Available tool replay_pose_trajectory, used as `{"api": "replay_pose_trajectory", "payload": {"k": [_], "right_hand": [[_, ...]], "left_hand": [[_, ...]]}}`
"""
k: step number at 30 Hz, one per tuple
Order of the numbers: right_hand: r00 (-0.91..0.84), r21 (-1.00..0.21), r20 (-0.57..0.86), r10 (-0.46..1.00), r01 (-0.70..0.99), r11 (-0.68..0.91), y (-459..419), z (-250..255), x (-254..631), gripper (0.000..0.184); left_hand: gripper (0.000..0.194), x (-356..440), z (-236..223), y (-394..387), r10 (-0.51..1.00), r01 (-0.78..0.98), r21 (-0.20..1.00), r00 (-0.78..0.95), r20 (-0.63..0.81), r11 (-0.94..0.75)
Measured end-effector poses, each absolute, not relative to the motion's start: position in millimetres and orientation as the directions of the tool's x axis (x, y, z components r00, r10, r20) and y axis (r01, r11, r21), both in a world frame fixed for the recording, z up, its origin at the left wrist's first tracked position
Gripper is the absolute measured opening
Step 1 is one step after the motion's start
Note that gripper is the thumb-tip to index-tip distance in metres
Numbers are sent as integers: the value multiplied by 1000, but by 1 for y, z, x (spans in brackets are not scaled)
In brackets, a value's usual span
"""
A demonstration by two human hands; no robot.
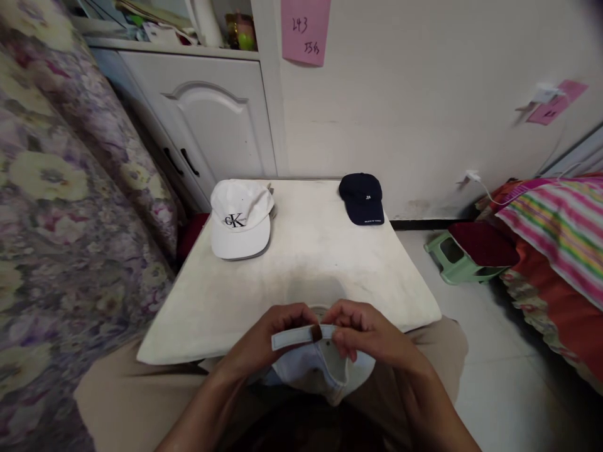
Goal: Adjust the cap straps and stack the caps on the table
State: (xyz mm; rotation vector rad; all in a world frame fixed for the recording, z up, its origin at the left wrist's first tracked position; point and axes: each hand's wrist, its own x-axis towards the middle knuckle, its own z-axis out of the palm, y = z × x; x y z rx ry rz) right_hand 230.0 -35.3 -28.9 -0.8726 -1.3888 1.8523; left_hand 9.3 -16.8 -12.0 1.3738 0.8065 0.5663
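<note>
The strap point(289, 339) of a pale blue cap point(301, 370) is pinched over the lap by the curled fingers of the left hand point(268, 333) and right hand point(372, 336). "CK" is printed on a white cap point(241, 216) (lettering on a navy cap point(360, 196) is too small), and "243" is written on pink paper point(305, 34) above the pale table point(306, 251), near a floral curtain point(80, 188).
</note>
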Motion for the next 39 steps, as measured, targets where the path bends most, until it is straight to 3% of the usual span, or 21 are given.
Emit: {"api": "replay_pose_trajectory", "payload": {"k": [6, 15, 21, 23, 25, 30, 34, 39], "right_hand": [[-437, -988, -152, 886, 41, -148, -34, -35, 220, 12], [-323, -981, -153, 934, 163, -105, -37, -40, 222, 14], [-160, -901, 29, 987, 424, 95, -32, -50, 222, 16], [-122, -945, -14, 992, 327, 27, -30, -55, 224, 16], [-131, -992, -63, 989, 116, -48, -30, -57, 227, 18], [-105, -962, -87, 991, -248, -111, -32, -56, 238, 24], [-145, -930, -141, 979, -320, -181, -33, -55, 245, 26], [-216, -924, -194, 957, -288, -252, -37, -59, 254, 27]], "left_hand": [[20, 8, -19, -18, 750, 4, 962, 625, -215, 272], [19, 2, -20, -16, 739, -60, 964, 655, -159, 261], [17, -3, -21, -19, 719, -127, 960, 688, -95, 248], [16, -4, -21, -19, 724, -121, 965, 684, -90, 234], [15, -4, -21, -18, 742, -103, 970, 663, -97, 219], [25, -7, -22, -15, 738, -23, 970, 653, -169, 242], [32, -13, -24, -13, 658, 101, 969, 718, -228, 225], [19, -17, -22, -11, 555, 166, 986, 822, -130, -16]]}}
